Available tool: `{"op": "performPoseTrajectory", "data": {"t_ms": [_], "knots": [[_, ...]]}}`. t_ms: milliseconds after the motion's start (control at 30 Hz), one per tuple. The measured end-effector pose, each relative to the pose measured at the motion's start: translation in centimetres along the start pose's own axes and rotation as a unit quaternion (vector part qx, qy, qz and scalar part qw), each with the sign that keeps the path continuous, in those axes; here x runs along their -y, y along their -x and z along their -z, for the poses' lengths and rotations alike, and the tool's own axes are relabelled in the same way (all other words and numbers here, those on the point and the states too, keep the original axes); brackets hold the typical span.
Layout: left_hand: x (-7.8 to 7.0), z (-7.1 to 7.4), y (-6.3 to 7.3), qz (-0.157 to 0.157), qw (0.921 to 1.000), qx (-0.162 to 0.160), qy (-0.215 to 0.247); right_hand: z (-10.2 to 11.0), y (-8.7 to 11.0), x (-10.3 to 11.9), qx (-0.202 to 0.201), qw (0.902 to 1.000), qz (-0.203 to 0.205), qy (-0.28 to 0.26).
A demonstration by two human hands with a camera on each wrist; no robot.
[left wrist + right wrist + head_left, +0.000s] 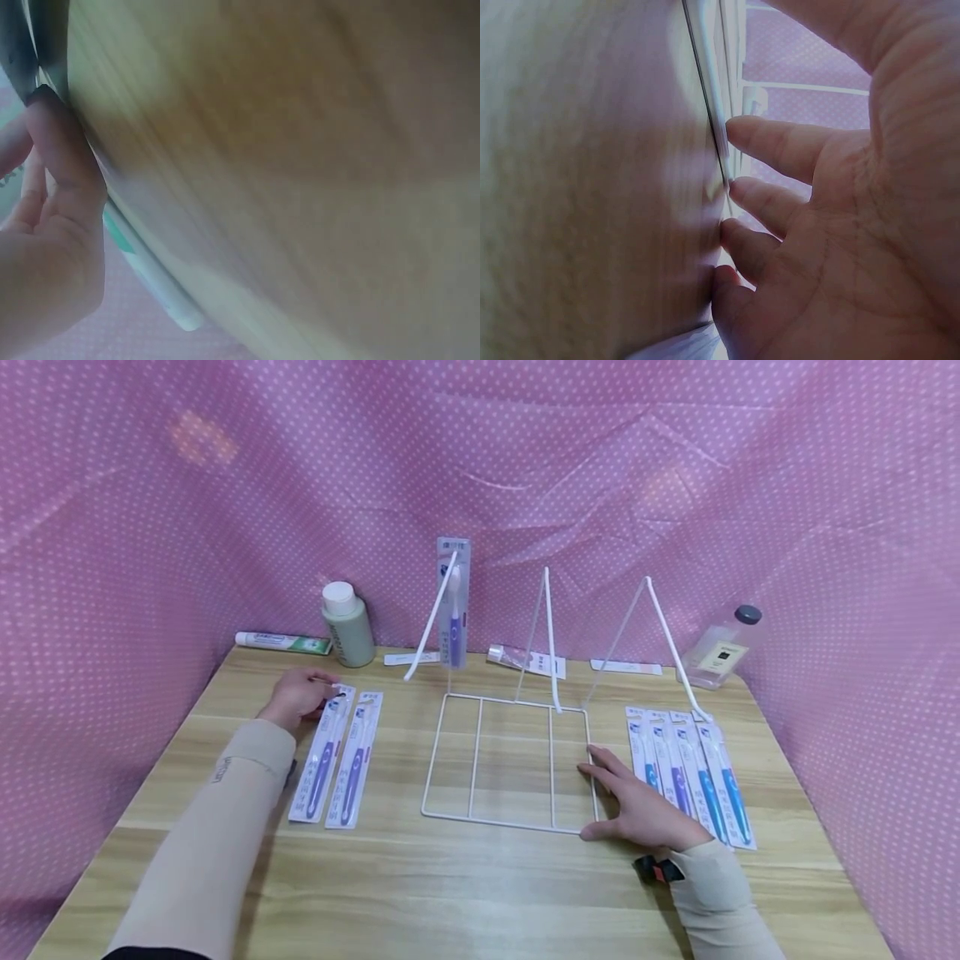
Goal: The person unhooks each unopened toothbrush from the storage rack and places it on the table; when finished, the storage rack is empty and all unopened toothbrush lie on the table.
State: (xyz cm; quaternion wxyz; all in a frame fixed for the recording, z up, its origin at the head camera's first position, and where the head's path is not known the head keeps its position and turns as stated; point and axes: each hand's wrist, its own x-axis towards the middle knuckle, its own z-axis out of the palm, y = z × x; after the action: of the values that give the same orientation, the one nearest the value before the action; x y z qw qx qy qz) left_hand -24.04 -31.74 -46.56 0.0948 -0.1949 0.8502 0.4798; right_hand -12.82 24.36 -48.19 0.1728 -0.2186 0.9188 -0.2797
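Note:
My left hand [298, 695] pinches the top end of a packaged purple toothbrush [322, 760], left of a second purple toothbrush pack [354, 764]. In the left wrist view, thumb and finger of the left hand [64, 165] meet at the pack's edge. A white wire rack [476, 760] with three upright prongs stands mid-table. Another purple toothbrush pack [454, 610] hangs upright on its left prong. My right hand [637, 806] rests at the rack's right side, fingers spread, fingertips by the wire. The right wrist view shows that hand's palm [855, 225] and its outstretched fingers.
Several toothbrush packs [686, 777] lie in a row at the right. Along the back stand a green bottle [350, 627] and a clear bottle [717, 647], with a green-and-white tube [281, 643] and a pink-and-white tube [528, 660]. A pink dotted curtain [480, 460] encloses the table.

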Motion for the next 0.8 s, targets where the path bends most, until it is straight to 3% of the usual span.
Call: {"op": "performPoseTrajectory", "data": {"t_ms": [100,167,267,367,600,700,800], "knots": [[-0.1,-0.2,0.1,-0.016,0.9994,-0.017,-0.027,0.0,-0.1,0.0,-0.002,1.0,0.004,0.002],[-0.1,-0.4,0.3,-0.042,0.9962,-0.034,-0.069,0.0,-0.1,0.0,-0.003,1.0,0.004,0.005],[0.0,-0.6,0.7,-0.083,0.9835,-0.062,-0.148,0.1,-0.2,0.0,-0.001,1.0,0.003,0.005],[-0.1,-0.8,1.1,-0.109,0.9713,-0.078,-0.196,0.1,-0.2,0.1,0.001,1.0,-0.001,0.001],[-0.7,-0.7,1.5,-0.114,0.9691,-0.097,-0.196,0.1,-0.1,0.2,0.005,1.0,-0.007,0.0],[-2.5,-0.7,1.8,-0.147,0.9698,-0.12,-0.153,0.0,0.0,0.1,0.006,1.0,-0.007,-0.002],[-5.4,-1.1,2.6,-0.195,0.968,-0.129,-0.091,-0.1,0.0,0.1,0.004,1.0,-0.007,-0.004]]}}
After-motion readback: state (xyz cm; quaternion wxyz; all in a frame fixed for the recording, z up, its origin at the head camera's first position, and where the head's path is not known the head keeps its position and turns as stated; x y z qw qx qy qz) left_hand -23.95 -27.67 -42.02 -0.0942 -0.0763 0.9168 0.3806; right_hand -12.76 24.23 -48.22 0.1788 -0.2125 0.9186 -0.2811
